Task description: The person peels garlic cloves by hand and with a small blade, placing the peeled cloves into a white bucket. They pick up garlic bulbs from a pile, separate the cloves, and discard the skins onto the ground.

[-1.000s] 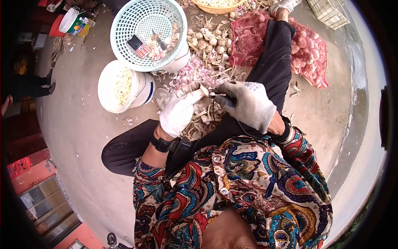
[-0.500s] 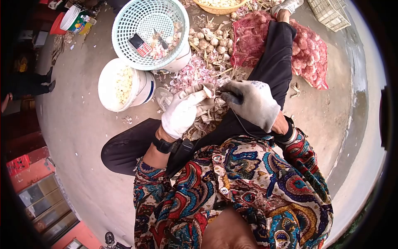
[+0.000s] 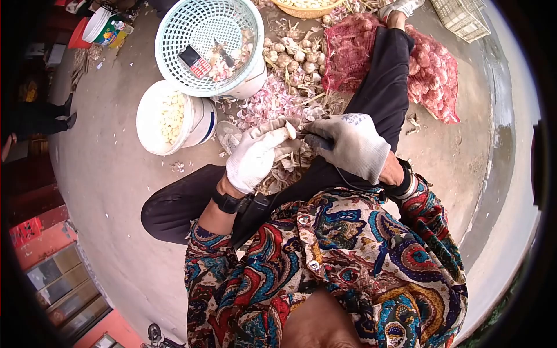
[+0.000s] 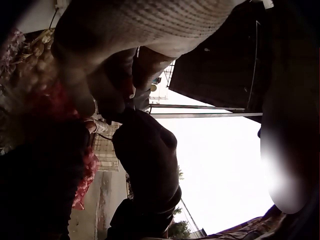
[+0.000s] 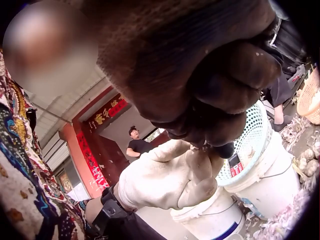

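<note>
In the head view my gloved left hand (image 3: 254,158) pinches a pale garlic clove (image 3: 290,130) between thumb and fingers. Close against it on the right, my gloved right hand (image 3: 353,146) has its fingers curled round a small tool, mostly hidden by the glove. The fingertips of both hands nearly meet above a heap of dry husks (image 3: 284,174). Seen from the right wrist, the white left glove (image 5: 167,180) meets the dark right fingers (image 5: 220,100); the clove is hard to make out there. The left wrist view shows both hands dark and close together.
A bucket of peeled cloves (image 3: 152,119) stands left of a pale green basket (image 3: 168,69) holding a phone (image 3: 194,62). Beyond the hands lie pink skins (image 3: 270,104), garlic bulbs (image 3: 296,57) and a red net sack (image 3: 432,78). Another person (image 5: 137,144) stands in the background.
My right hand has shifted slightly, its fingers closing in again beside the clove. My left hand keeps its pinch, and the clove's pale side now shows more upright.
</note>
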A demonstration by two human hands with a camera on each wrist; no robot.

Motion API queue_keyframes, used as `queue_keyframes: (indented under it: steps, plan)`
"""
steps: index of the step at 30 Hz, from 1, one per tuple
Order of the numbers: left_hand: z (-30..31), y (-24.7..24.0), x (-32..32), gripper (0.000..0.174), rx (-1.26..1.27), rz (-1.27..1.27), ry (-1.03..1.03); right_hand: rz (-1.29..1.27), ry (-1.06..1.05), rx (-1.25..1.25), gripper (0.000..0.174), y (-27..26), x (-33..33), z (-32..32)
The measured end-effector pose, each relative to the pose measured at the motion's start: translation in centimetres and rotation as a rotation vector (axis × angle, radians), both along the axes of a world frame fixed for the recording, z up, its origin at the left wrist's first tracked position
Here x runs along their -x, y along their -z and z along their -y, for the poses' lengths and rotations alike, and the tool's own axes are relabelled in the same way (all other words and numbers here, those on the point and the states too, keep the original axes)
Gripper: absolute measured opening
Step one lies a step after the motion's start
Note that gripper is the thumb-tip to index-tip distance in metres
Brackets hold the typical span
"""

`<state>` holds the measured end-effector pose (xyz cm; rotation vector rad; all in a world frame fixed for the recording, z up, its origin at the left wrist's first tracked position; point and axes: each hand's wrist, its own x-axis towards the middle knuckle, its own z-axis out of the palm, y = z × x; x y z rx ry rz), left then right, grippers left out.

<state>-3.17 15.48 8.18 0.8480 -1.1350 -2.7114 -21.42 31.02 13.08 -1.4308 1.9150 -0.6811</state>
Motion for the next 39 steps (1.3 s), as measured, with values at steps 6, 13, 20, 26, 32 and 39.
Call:
queue_keyframes:
  steps: [6,13,20,26,32,39]
  plan:
    - [-0.7,0.1,1.1,0.029,0.238,0.068,0.004,-0.226,0.071,0.141,0.02,1.4,-0.7,0.2]
    - [-1.1,-0.6,1.0,0.051,0.276,0.128,0.063,0.073,0.294,0.08,0.023,2.2,0.0,1.2]
    - [-1.7,-0.6,1.5,0.07,0.428,0.169,0.192,0.354,0.268,-0.003,0.019,3.0,-0.5,1.7]
    - [-2.8,-2.1,1.6,0.075,0.561,0.022,0.097,1.002,0.491,0.0,0.022,4.3,-0.4,1.4]
    - [-2.3,-1.1,0.9,0.067,0.468,-0.031,0.044,0.116,0.334,0.162,0.021,4.4,-1.6,1.2]
    - [-2.2,-0.9,1.4,0.047,0.144,-0.032,-0.055,0.465,0.404,0.131,0.011,4.9,-2.3,1.9]
